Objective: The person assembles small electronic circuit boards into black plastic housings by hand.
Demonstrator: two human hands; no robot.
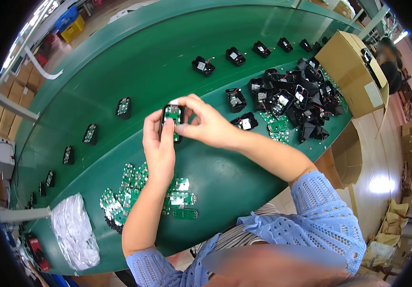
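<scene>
A small black plastic housing (pixel 182 113) with a green circuit board (pixel 172 115) in its opening is held up over the green table. My left hand (pixel 157 148) is closed round its left side, the thumb lying on the board. From the right, my right hand (pixel 208 122) grips the same housing, with fingers at its top edge and right side. Below my left wrist lies a spread of loose green boards (pixel 131 186). Right of my hands, a black housing (pixel 236 99) with wires stands near a big heap of similar housings (pixel 282 98).
Housings with boards (pixel 123 108) stand in a row on the green belt at left; other black housings (pixel 235 56) line its far right. A cardboard box (pixel 349 71) stands behind the heap. Clear plastic bags (pixel 74 232) lie at left. More boards (pixel 276 126) lie beside the heap.
</scene>
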